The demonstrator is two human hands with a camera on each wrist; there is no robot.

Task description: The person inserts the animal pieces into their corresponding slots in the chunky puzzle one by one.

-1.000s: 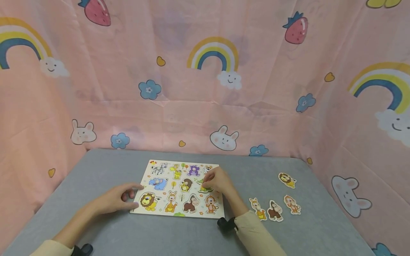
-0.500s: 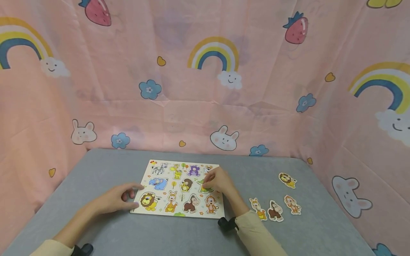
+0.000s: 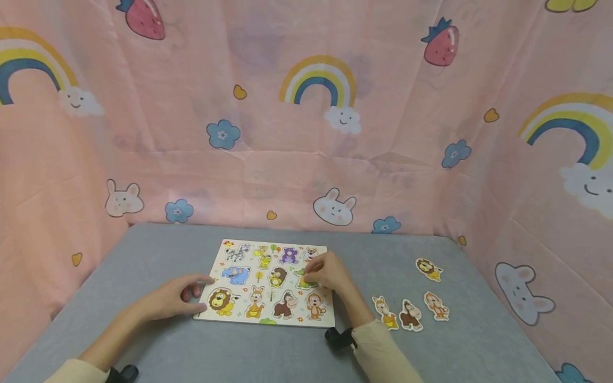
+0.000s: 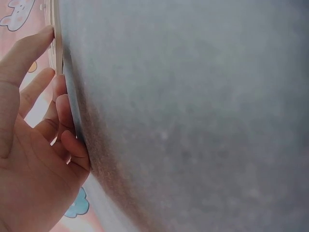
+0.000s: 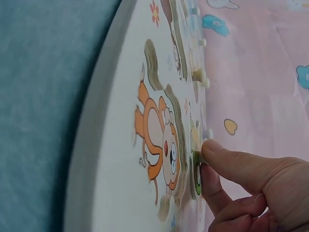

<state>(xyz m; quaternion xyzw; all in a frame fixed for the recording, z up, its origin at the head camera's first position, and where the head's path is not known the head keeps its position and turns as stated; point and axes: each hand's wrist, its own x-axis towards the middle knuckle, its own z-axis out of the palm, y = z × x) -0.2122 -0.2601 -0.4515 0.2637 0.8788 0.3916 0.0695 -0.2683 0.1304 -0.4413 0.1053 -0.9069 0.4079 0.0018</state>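
Right wrist view: right hand (image 5: 263, 179) pinches flat green piece (image 5: 197, 181) at white rectangular animal-picture board (image 3: 265, 288); in head view, that hand partly covers it. Left hand (image 3: 166, 299), thumb and forefinger extended, touches board's edge. Four loose animal-shaped pieces (image 3: 411, 316) lie rightward.

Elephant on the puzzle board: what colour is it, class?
The elephant is blue; the head view shows it best.

Fingers (image 5: 215, 191) on green piece (image 5: 197, 187) near monkey picture (image 5: 161, 137)
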